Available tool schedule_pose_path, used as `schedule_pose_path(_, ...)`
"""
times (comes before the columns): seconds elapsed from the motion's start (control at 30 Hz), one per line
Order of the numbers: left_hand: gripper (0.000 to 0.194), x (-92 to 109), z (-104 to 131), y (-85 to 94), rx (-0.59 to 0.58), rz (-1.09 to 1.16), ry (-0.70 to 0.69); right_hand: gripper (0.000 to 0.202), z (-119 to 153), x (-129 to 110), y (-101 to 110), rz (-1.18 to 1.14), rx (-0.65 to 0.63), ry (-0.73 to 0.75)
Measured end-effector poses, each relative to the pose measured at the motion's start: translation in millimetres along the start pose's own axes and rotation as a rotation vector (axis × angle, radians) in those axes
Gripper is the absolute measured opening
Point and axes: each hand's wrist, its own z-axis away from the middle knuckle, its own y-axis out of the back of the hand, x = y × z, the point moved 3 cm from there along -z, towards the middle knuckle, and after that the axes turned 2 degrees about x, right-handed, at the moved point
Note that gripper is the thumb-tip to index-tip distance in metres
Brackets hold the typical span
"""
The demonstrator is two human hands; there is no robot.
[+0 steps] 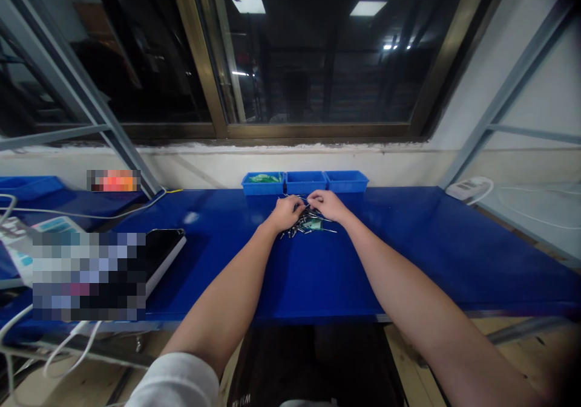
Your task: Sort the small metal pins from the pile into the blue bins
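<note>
Fingers [312, 200] of both hands [285, 214] [331, 205] sit narrow, hold unclear. Tangled slim metallic pieces [299, 228] could scatter toward the blue desk's [218, 225] rear edge.

Passage over the bench [318, 280] is left open in front of the pile of small parts [297, 228] and to its right. The way beyond the pile is obstructed by three blue bins [306, 182]; the left is narrowed by a dark-screened device [158, 256].
</note>
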Motion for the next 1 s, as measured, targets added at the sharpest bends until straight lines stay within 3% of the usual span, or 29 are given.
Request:
schedule_pose_path(0.27,0.017,0,1,-0.7,-0.012,-0.020,0.065,0.016,1,1,-2,-0.335,-0.029,-0.087)
schedule_pose_path(0.37,0.017,-2,1,-1.1,0.011,-0.019,0.062,0.017,-1,4,1,-0.348,0.018,-0.078)
schedule_pose_path(0.5,0.019,-6,0,-1.3,0.065,-0.048,0.086,0.023,-6,11,13,-0.171,0.236,0.007)
schedule_pose_path(0.63,0.020,-9,1,-2.2,0.067,-0.076,0.132,0.046,-9,12,23,0.223,0.338,0.019)
schedule_pose_path(0.8,0.022,-13,1,-5.2,0.026,-0.096,0.174,0.071,-14,16,19,0.517,0.272,-0.114)
schedule_pose_path(1.0,0.023,-14,1,-7.5,-0.009,-0.094,0.185,0.079,-17,29,8,0.562,0.138,-0.174)
